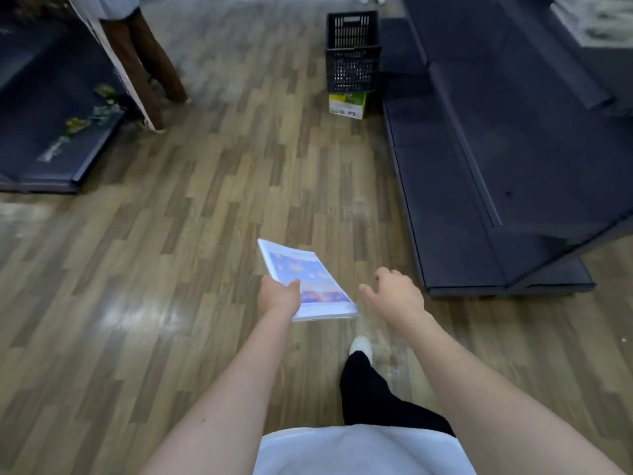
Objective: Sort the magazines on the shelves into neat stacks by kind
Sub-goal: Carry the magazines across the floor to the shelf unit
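Note:
A thin stack of magazines [308, 281] with a white and blue-purple cover is held out over the wooden floor. My left hand [278, 295] grips its near left edge, thumb on top of the cover. To the right of the stack my right hand [395, 293] hangs free with loosely spread fingers, holding nothing and not touching the magazines. Dark shelves [513, 149] stand on the right, with bare boards. Another dark shelf unit [51, 156] on the left carries a few scattered small items.
A black plastic crate [352, 51] sits on a yellow-green box [346, 104] by the far end of the right shelves. A person in brown trousers [144, 60] stands at the left shelf. Open wooden floor [222, 183] lies between the shelves. My leg and white shoe [359, 347] are below.

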`<state>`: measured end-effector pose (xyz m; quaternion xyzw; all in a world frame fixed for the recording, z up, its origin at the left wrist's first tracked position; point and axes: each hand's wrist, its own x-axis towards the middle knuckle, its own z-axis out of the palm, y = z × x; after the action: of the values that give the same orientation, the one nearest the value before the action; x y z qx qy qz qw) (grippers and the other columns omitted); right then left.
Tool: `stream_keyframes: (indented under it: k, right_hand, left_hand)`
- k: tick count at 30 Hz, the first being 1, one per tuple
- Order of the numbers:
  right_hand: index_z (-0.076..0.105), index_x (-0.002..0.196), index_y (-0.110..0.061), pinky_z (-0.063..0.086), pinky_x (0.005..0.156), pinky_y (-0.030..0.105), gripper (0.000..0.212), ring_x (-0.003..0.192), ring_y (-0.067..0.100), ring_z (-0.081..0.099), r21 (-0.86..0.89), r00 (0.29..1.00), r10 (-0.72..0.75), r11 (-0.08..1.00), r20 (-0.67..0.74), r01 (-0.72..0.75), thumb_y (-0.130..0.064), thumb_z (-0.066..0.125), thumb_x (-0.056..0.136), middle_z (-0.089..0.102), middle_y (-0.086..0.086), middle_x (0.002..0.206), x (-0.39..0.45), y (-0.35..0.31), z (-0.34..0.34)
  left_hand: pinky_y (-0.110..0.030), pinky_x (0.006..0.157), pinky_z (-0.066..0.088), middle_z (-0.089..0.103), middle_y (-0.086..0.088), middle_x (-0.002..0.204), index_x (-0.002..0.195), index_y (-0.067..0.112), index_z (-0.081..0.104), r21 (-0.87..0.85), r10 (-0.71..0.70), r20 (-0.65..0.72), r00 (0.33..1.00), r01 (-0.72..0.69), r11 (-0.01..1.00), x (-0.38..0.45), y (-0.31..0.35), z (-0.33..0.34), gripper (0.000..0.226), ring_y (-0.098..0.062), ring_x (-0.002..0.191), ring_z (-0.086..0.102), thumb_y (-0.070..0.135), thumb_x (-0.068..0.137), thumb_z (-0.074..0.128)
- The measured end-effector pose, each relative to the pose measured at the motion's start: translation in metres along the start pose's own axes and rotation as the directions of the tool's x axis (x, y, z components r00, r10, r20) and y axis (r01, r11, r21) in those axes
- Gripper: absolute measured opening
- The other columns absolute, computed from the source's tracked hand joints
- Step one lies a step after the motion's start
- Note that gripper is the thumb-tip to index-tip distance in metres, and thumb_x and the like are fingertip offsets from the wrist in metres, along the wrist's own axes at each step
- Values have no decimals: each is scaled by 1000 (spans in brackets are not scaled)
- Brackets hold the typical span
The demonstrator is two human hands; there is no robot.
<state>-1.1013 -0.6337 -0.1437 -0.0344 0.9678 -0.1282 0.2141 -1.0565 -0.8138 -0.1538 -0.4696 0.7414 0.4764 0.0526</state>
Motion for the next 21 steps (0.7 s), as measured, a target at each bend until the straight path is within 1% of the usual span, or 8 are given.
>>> stream_keyframes:
  k: [3,10,14,18,21]
  right_hand:
    - [46,129,-13,42,91,38,48,118,29,49,-3,1000,-15,1000,-8,15,-45,43,94,50,10,128,54,-3,-29]
    - [48,126,-13,45,90,38,44,113,29,51,-22,998,-67,998,-16,67,-44,42,94,52,9,124,165,-8,-90]
    - [50,124,-13,44,90,38,42,114,30,51,-55,995,-90,995,-42,88,-43,40,95,54,9,124,209,-11,-105]
    - [52,121,-15,43,89,38,39,111,29,52,-72,993,-94,993,-66,90,-42,38,96,57,8,120,256,-21,-115]
    - [53,120,-15,41,89,39,38,111,28,52,-86,996,-80,993,-48,75,-41,39,96,57,7,119,292,-32,-119]
  left_hand:
    - [-36,90,45,57,-15,124,122,3,45,-12,16,0,1000,-16,1000,31,47,16,44,-33,111,56,26,88,60]
    - [-38,93,45,58,-16,123,121,2,47,-52,47,-19,999,-48,997,91,143,58,42,-33,109,57,24,87,62]
    - [-35,89,42,55,-16,125,124,0,45,-12,6,-46,999,-7,1000,120,169,72,45,-33,112,55,25,89,60]
    - [-36,88,45,57,-14,123,124,3,46,-31,-41,-31,999,40,999,156,189,84,45,-33,109,57,26,88,60]
    - [-33,83,43,58,-13,122,125,3,47,-19,-75,4,997,75,997,187,212,91,44,-33,107,57,24,89,59]
